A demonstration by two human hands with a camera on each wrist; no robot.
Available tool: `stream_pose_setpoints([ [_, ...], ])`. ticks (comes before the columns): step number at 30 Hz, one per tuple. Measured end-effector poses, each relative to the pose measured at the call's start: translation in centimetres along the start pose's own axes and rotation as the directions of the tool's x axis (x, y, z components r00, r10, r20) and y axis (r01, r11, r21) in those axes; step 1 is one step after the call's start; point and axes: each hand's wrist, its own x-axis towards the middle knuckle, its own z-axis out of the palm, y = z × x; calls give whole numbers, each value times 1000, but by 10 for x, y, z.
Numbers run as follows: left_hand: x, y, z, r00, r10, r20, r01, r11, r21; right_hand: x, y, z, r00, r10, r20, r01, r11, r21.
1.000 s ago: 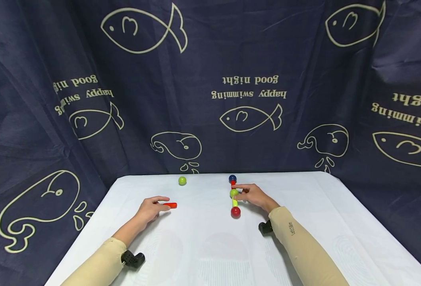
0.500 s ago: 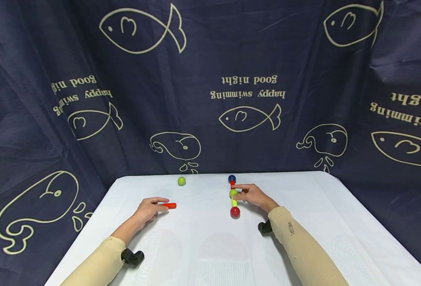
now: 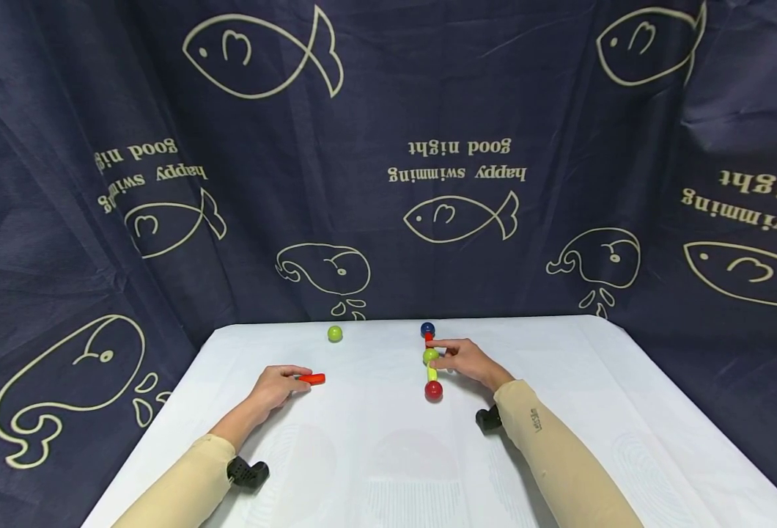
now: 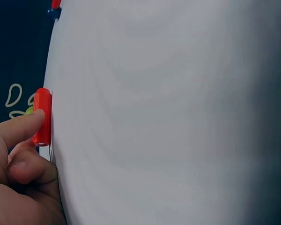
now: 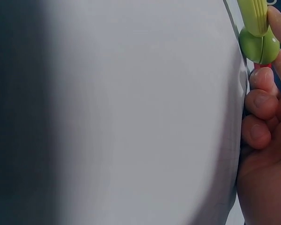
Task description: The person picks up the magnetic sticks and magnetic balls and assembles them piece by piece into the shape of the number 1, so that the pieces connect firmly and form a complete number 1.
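My left hand [image 3: 276, 387] pinches a short red rod [image 3: 314, 379] between thumb and fingers at the left of the table. In the left wrist view the thumb lies along that rod's ribbed side. My right hand [image 3: 470, 363] grips a straight chain of balls and rods by its middle. From far to near, the chain runs through a blue ball [image 3: 427, 329], a red rod [image 3: 429, 340], a green ball [image 3: 431, 356], a yellow-green rod [image 3: 432, 375] and a red ball [image 3: 433, 391]. The thumb touches the yellow-green rod [image 5: 254, 16], while the index finger reaches the chain's red rod.
A loose green ball [image 3: 335, 334] sits near the far edge of the white-covered table [image 3: 375, 418], left of the chain. Behind that edge hangs a dark blue curtain [image 3: 388, 279] with fish drawings. Black wrist cameras jut from both sleeves.
Hardly anything differs: both hands keep their holds on the red rod and the chain, and the whole head view has shifted very slightly.
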Motion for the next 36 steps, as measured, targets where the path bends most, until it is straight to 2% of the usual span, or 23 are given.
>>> stream_pose_setpoints([
  [8, -1, 3, 4, 999, 43, -23, -43, 999, 23, -2, -2, -1, 1000, -8, -3, 8, 1000, -10],
  [22, -4, 4, 8, 995, 79, -55, -74, 994, 80, -4, -4, 0, 1000, -12, -2, 12, 1000, 7],
  [28, -8, 7, 11, 994, 61, -86, -50, 992, 118, -4, -4, 0, 1000, -14, 0, 14, 1000, 7],
  [36, -11, 11, 16, 993, 51, -108, -39, 994, 106, -5, -5, -1, 1000, -18, 4, 18, 1000, 16],
])
